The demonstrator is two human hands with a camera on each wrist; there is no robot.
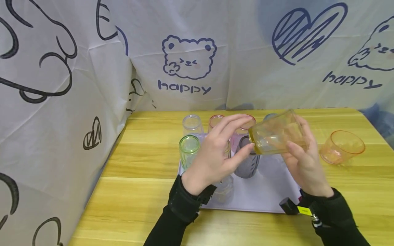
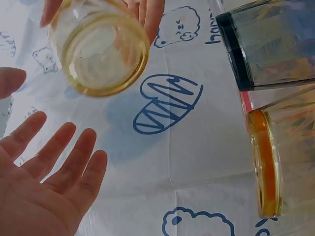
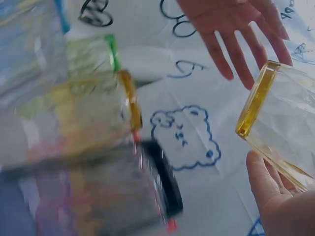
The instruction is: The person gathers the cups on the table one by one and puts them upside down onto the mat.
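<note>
My right hand (image 1: 304, 160) grips a clear amber drinking glass (image 1: 277, 135) in the air, tilted on its side with its thick yellow base to the left. Facing that base is my left hand (image 1: 215, 150), fingers spread; in the left wrist view a gap separates it from the amber glass (image 2: 106, 54). Below the hands stand a grey glass (image 1: 247, 164), a green glass (image 1: 188, 150) and a colourless one (image 1: 224, 191). Another amber-rimmed glass (image 3: 98, 113) shows in the right wrist view; the left hand mostly hides it from the head camera.
A white tray (image 1: 261, 200) lies under the glasses on the wooden table (image 1: 135, 198). Along the back are a pale lilac glass (image 1: 192, 125), red-rimmed ones and a blue one (image 1: 270, 116). An orange glass (image 1: 342, 150) stands right of the tray. Printed cloth (image 1: 246, 68) hangs behind.
</note>
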